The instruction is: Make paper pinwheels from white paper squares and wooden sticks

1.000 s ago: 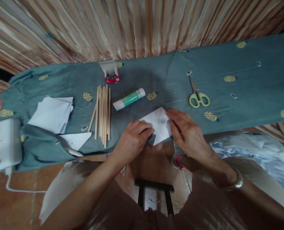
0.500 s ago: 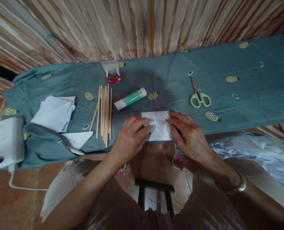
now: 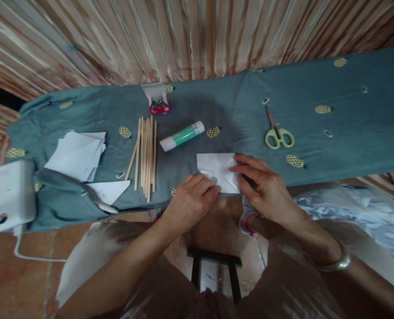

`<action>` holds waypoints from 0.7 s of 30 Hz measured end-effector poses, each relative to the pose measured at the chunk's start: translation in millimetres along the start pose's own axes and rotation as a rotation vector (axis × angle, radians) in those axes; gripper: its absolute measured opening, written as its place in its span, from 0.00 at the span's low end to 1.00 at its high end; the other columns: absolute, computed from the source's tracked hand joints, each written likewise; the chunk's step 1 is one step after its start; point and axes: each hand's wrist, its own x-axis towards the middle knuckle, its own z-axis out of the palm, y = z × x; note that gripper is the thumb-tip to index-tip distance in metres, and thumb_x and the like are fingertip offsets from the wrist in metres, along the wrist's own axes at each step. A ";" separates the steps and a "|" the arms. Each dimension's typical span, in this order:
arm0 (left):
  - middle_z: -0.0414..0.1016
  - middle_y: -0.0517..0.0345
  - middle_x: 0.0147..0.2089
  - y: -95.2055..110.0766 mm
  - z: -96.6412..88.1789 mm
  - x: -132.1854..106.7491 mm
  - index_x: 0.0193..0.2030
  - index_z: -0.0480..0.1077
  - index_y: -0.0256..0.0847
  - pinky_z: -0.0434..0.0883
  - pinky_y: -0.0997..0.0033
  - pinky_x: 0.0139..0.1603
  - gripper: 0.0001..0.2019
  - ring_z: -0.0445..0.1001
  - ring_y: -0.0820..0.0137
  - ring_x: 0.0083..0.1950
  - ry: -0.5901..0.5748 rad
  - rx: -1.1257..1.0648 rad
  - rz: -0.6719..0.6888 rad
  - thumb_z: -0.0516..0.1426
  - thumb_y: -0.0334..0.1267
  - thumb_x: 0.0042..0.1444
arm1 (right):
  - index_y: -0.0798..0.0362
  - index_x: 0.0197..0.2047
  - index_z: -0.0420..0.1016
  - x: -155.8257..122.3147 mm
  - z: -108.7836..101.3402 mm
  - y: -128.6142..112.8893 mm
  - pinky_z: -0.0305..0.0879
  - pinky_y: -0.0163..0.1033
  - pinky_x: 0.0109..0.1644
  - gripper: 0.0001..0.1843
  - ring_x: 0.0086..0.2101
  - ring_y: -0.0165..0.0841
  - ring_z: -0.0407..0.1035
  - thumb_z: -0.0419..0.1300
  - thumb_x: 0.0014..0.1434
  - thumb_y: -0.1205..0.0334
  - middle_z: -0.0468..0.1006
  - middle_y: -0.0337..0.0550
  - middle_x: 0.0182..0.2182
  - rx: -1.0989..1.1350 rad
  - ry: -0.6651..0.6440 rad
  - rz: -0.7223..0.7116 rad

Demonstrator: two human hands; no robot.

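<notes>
A white folded paper square [image 3: 216, 170] lies near the front edge of a long board covered in blue-grey cloth [image 3: 223, 110]. My left hand [image 3: 192, 201] presses its curled fingers on the paper's lower left corner. My right hand [image 3: 265, 188] rests on the paper's right side, with the fingertips pinching or pressing its right edge. Fold lines show across the paper. Both hands touch the same sheet.
A glue stick [image 3: 182, 136] lies just behind the paper. Several wooden sticks [image 3: 145, 153], a stack of white paper [image 3: 75, 155] and a paper triangle [image 3: 108, 191] lie to the left. A red box of clips [image 3: 158, 103], green scissors [image 3: 278, 133] and a white device [image 3: 10, 195] are also there.
The paper has turned from a diamond to a square lying flat. My left hand has slid down to its lower left corner; my right hand stays on its right edge.
</notes>
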 end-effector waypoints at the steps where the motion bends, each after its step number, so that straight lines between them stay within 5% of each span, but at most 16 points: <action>1: 0.76 0.54 0.38 0.1 -0.3 -0.5 0.42 0.72 0.35 0.66 0.66 0.37 0.05 0.70 0.66 0.38 0.001 -0.004 -0.004 0.55 0.31 0.62 | 0.50 0.46 0.78 0.0 -1.9 1.7 0.64 0.57 0.59 0.14 0.56 0.44 0.67 0.54 0.60 0.68 0.73 0.50 0.55 0.054 -0.031 0.007; 10: 0.76 0.53 0.35 0.9 -5.7 -3.9 0.40 0.73 0.34 0.72 0.66 0.38 0.07 0.73 0.67 0.37 0.017 -0.038 -0.038 0.54 0.30 0.63 | 0.44 0.44 0.78 -3.6 -8.3 8.9 0.59 0.60 0.63 0.12 0.63 0.45 0.59 0.60 0.57 0.65 0.62 0.44 0.64 0.178 -0.179 -0.018; 21: 0.76 0.53 0.35 3.0 -5.9 -4.9 0.39 0.73 0.35 0.73 0.66 0.37 0.08 0.72 0.67 0.37 -0.019 -0.047 -0.025 0.53 0.30 0.63 | 0.48 0.34 0.80 3.3 -2.4 5.4 0.60 0.57 0.63 0.06 0.60 0.43 0.63 0.61 0.59 0.59 0.70 0.45 0.59 0.273 -0.151 0.017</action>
